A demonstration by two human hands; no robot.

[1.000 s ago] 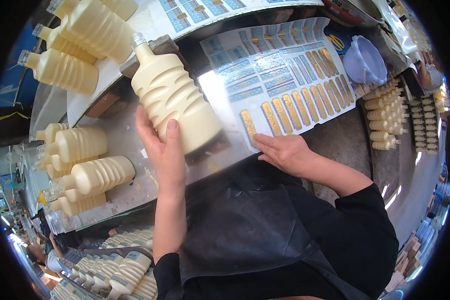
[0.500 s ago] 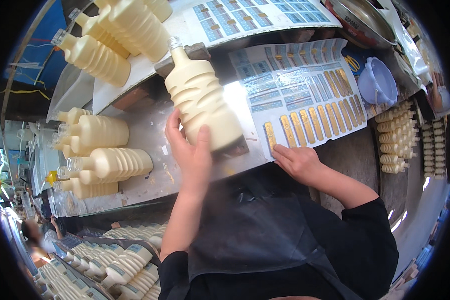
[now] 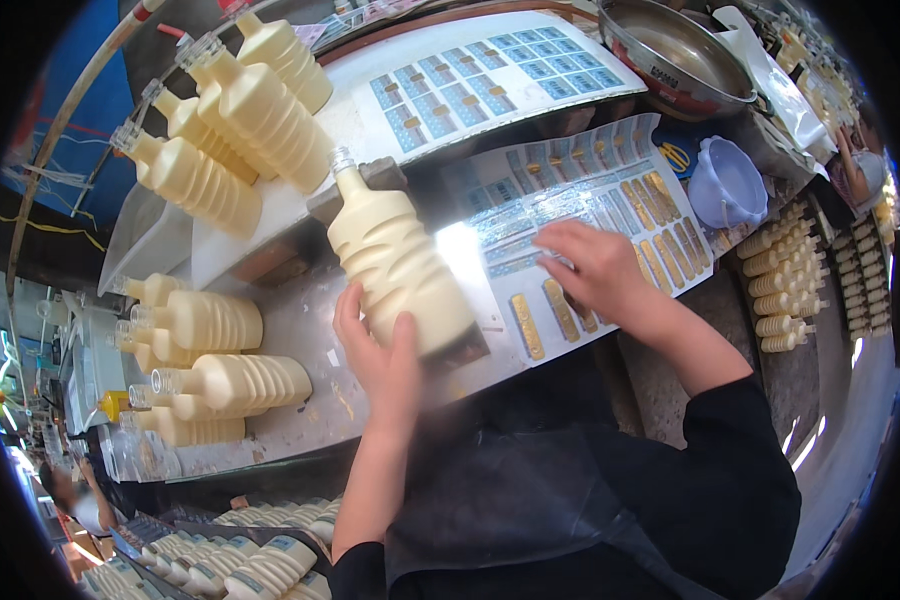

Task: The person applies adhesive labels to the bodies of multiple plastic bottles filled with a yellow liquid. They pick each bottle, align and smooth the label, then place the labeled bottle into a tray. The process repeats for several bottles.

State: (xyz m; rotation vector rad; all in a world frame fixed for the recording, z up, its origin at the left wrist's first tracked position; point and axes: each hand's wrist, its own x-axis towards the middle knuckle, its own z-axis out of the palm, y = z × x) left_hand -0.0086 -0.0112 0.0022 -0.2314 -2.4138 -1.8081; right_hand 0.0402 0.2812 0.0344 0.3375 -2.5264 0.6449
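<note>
My left hand (image 3: 380, 350) grips a cream plastic bottle (image 3: 395, 260) low on its body, thumb in front and fingers along the left side. The bottle has a wavy ribbed body and a clear neck, and leans with its neck up by a dark block (image 3: 355, 188). My right hand (image 3: 595, 270) hovers over a sheet of labels (image 3: 505, 300), thumb and forefinger apart with nothing visible between them. Gold strip labels (image 3: 527, 327) line the sheet's near edge; part of that row is hidden by my hand. Blue labels (image 3: 555, 225) fill its middle.
More cream bottles (image 3: 235, 385) lie at left, and others (image 3: 260, 110) on the raised white board (image 3: 355, 60) with another label sheet. A lilac bucket (image 3: 728, 185) and a metal basin (image 3: 675, 55) stand at right. Below left are rows of labelled bottles (image 3: 270, 570).
My right hand has lifted off the gold label at the sheet's near corner and moved farther away, over the blue labels. My left hand still holds the bottle. The whole view has shifted slightly.
</note>
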